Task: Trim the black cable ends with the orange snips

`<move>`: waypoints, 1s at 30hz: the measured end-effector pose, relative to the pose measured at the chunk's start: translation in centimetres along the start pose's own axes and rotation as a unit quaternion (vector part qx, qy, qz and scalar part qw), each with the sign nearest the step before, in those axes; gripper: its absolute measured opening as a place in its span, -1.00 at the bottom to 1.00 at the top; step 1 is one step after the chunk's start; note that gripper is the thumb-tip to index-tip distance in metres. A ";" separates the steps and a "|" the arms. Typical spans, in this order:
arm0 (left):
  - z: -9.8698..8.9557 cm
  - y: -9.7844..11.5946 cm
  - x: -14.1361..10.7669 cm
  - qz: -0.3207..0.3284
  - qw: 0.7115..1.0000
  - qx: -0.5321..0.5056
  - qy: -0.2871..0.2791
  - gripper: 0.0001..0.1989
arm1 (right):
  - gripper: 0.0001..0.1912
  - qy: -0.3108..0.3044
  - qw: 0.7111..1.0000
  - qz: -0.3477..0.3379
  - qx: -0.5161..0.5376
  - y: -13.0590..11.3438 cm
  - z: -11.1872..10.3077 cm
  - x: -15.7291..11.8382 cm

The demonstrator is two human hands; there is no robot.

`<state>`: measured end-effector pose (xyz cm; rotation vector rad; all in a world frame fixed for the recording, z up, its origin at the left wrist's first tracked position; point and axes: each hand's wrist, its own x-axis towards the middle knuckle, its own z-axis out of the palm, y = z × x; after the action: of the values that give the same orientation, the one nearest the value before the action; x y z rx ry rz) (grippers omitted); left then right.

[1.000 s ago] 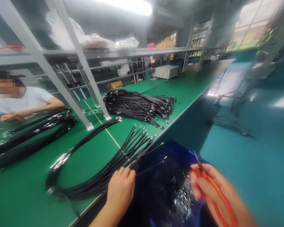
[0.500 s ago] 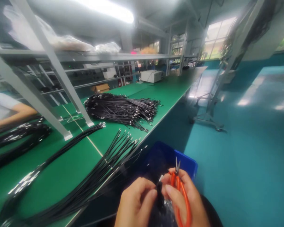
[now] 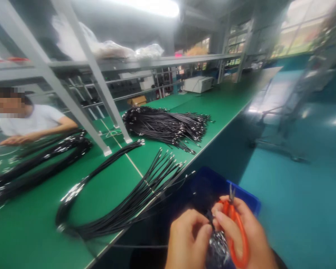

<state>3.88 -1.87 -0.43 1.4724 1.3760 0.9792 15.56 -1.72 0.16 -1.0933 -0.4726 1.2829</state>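
My left hand [image 3: 189,237] is closed in a pinch on a dark cable end [image 3: 210,217], mostly hidden by the fingers. Close beside it, my right hand [image 3: 253,226] is wrapped around orange-handled scissors [image 3: 243,239], their short blades pointing up and away. The right thumb and forefinger meet near the cable end; whether they grip it too I cannot make out. Shiny wrapped material [image 3: 220,244] shows below both hands. A bundle of black cables [image 3: 123,209] with pale tips curves along the table edge to the left.
Below the hands is a blue bin [image 3: 250,198]. The green table [image 3: 106,198] bears a large cable pile [image 3: 162,125] and coiled cables [image 3: 42,160]. Shelf posts [image 3: 99,74] rise from it. Another person [image 3: 36,119] sits across at left. A wheeled rack [image 3: 280,145] stands right.
The view has swung left, so everything sits further right and more of the other person shows. Both hands stay close together, the right still holding the scissors.
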 end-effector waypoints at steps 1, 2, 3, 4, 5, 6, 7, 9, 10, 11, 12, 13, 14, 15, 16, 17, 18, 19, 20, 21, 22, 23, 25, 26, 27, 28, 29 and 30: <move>0.2 0.1 0.3 -0.003 1.000 0.004 0.006 -0.89 | -0.50 0.002 1.000 -0.005 -0.003 0.1 -0.1 0.5; 0.4 0.3 0.6 -0.005 1.000 0.006 0.013 -0.89 | -0.50 0.001 1.000 -0.010 -0.005 0.1 -0.1 0.9; 0.5 0.4 0.9 -0.006 1.000 0.004 0.020 -0.89 | -0.50 0.001 1.000 -0.012 -0.007 0.0 -0.1 1.3; 0.6 0.6 1.2 -0.006 1.000 0.001 0.026 -0.88 | -0.51 0.000 1.000 -0.016 -0.009 -0.1 -0.1 1.6; 0.7 0.7 1.4 -0.004 1.000 -0.003 0.030 -0.88 | -0.51 -0.002 1.000 -0.019 -0.010 -0.2 0.0 1.8; 0.8 0.9 1.6 -0.003 0.999 -0.007 0.033 -0.88 | -0.51 -0.004 1.000 -0.022 -0.011 -0.4 0.0 2.0; 0.9 1.1 1.9 -0.001 0.999 -0.009 0.035 -0.88 | -0.51 -0.005 1.000 -0.028 -0.011 -0.5 0.0 2.2; 1.1 1.4 2.3 0.002 0.999 -0.012 0.038 -0.89 | -0.52 -0.007 0.999 -0.038 -0.011 -0.8 0.0 2.6; 1.2 1.6 2.5 0.003 0.999 -0.013 0.039 -0.89 | -0.52 -0.005 0.999 -0.042 -0.010 -1.0 0.0 2.7; 1.3 1.7 2.7 0.005 0.999 -0.015 0.039 -0.89 | -0.53 -0.002 0.999 -0.046 -0.008 -1.1 -0.1 2.9; 1.3 1.8 2.9 0.007 0.999 -0.021 0.038 -0.89 | -0.53 0.000 0.999 -0.050 -0.005 -1.2 -0.1 2.9; 1.3 1.8 3.0 0.007 0.999 -0.029 0.034 -0.89 | -0.53 0.001 0.999 -0.053 -0.001 -1.3 0.0 2.9; 1.3 1.8 3.0 0.005 0.999 -0.042 0.027 -0.89 | -0.53 0.001 0.998 -0.057 0.003 -1.3 0.1 2.8; 1.2 1.7 2.9 0.002 0.998 -0.058 0.020 -0.89 | -0.55 -0.001 0.998 -0.060 0.006 -1.4 0.2 2.5; 1.1 1.5 2.7 -0.005 0.997 -0.077 0.010 -0.89 | -0.56 -0.006 0.998 -0.060 0.009 -1.4 0.4 2.2; 0.9 1.3 2.4 -0.013 0.995 -0.095 0.002 -0.88 | -0.60 -0.004 0.998 -0.063 0.014 -1.3 0.7 1.8; 0.7 1.1 2.1 -0.016 0.994 -0.108 -0.002 -0.86 | -0.63 -0.005 0.998 -0.063 0.013 -1.3 0.9 1.4; 0.6 1.0 1.8 -0.024 0.993 -0.119 -0.005 -0.84 | -0.65 -0.005 0.998 -0.062 0.014 -1.2 1.2 1.0; 0.4 0.8 1.5 -0.031 0.991 -0.126 -0.008 -0.83 | -0.66 -0.001 0.998 -0.061 0.012 -1.1 1.4 0.7; 0.2 0.8 1.2 -0.035 0.991 -0.129 -0.010 -0.82 | -0.67 0.003 0.998 -0.062 0.007 -1.1 1.6 0.3; 0.1 0.8 0.9 -0.039 0.991 -0.129 -0.012 -0.83 | -0.68 0.006 0.998 -0.063 0.002 -1.1 1.6 0.1; 0.0 0.9 0.7 -0.039 0.991 -0.128 -0.013 -0.83 | -0.69 0.007 0.998 -0.063 -0.004 -1.1 1.6 -0.1; -0.2 1.1 0.2 -0.034 0.993 -0.113 -0.013 -0.83 | -0.69 -0.001 0.998 -0.062 -0.009 -1.2 1.5 -0.4; -0.2 1.2 0.1 -0.029 0.995 -0.099 -0.010 -0.83 | -0.69 -0.007 0.998 -0.059 -0.008 -1.2 1.4 -0.5; -0.3 1.2 -0.1 -0.021 0.997 -0.081 -0.005 -0.83 | -0.69 -0.013 0.998 -0.055 -0.007 -1.2 1.2 -0.6; -0.3 1.2 -0.3 -0.008 0.998 -0.057 0.002 -0.83 | -0.69 -0.017 0.999 -0.051 -0.005 -1.2 1.1 -0.7; -0.3 1.1 -0.4 0.008 0.999 -0.034 0.010 -0.83 | -0.69 -0.020 0.999 -0.046 -0.001 -1.2 1.0 -0.8; -0.2 0.9 -0.6 0.026 0.999 -0.013 0.017 -0.83 | -0.69 -0.023 0.999 -0.038 0.005 -1.2 0.9 -1.0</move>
<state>3.90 -2.44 0.55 1.4854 1.3512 1.0562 15.16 -2.18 1.87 -1.0294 -0.5362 1.2438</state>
